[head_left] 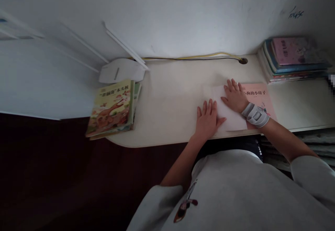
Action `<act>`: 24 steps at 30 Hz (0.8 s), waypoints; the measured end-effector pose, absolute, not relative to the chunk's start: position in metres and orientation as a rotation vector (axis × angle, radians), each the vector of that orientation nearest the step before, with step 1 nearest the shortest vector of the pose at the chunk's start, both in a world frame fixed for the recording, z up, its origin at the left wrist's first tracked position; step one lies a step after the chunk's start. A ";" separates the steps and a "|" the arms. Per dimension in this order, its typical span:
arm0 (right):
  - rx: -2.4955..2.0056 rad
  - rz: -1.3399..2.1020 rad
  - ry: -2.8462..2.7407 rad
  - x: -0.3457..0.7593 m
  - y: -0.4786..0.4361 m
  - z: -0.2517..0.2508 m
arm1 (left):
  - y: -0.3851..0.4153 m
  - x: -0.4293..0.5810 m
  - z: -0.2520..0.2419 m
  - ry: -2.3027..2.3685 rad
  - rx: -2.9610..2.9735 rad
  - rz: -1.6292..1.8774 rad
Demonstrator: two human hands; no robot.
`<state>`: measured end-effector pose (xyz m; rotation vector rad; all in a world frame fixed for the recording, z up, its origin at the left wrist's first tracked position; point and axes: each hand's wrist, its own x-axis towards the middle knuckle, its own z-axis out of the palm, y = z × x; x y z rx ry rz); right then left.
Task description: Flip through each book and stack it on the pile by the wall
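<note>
A cream desk (167, 102) runs along a white wall (167, 14), with a stack of picture books (294, 60) at its far right corner and another stack of picture books (110, 107) at its left end. Near the front edge, right of centre, a sheet of white paper (230, 114) lies flat, partly over a pink book (261, 96). Both hands are open, palms down, gripping nothing: the left hand (208, 119) rests on the sheet's left part, and the right hand (234, 96), wearing a grey wrist brace (255, 115), rests near its far edge. Spread fingers and even palm pressure suit holding the sheet flat and steady.
</note>
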<state>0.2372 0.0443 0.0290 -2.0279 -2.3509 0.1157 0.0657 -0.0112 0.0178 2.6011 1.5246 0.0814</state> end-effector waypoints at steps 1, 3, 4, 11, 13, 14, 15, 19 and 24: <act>-2.000 0.151 -2.350 0.240 0.047 0.030 | -0.015 0.069 0.022 1.521 2.636 0.105; -1.890 0.232 -2.313 0.252 0.058 0.030 | -0.024 0.079 0.031 1.385 2.775 0.179; -1.820 0.265 -2.273 0.260 0.065 0.030 | -0.028 0.085 0.034 1.240 2.868 0.213; -1.563 0.454 -1.982 0.298 0.094 0.010 | -0.033 0.119 0.030 0.633 3.159 0.229; -1.495 0.447 -2.018 0.299 0.092 0.005 | -0.031 0.117 0.025 0.646 3.163 0.239; -1.446 0.433 -2.060 0.299 0.091 0.004 | -0.030 0.115 0.022 0.652 3.164 0.252; -1.396 0.418 -2.108 0.299 0.090 0.004 | -0.030 0.112 0.019 0.664 3.163 0.266; -1.308 0.351 -2.315 0.298 0.086 0.005 | -0.034 0.098 0.012 0.738 3.146 0.270; -1.464 0.198 -2.523 0.289 0.080 0.007 | -0.040 0.100 0.013 0.795 3.102 0.196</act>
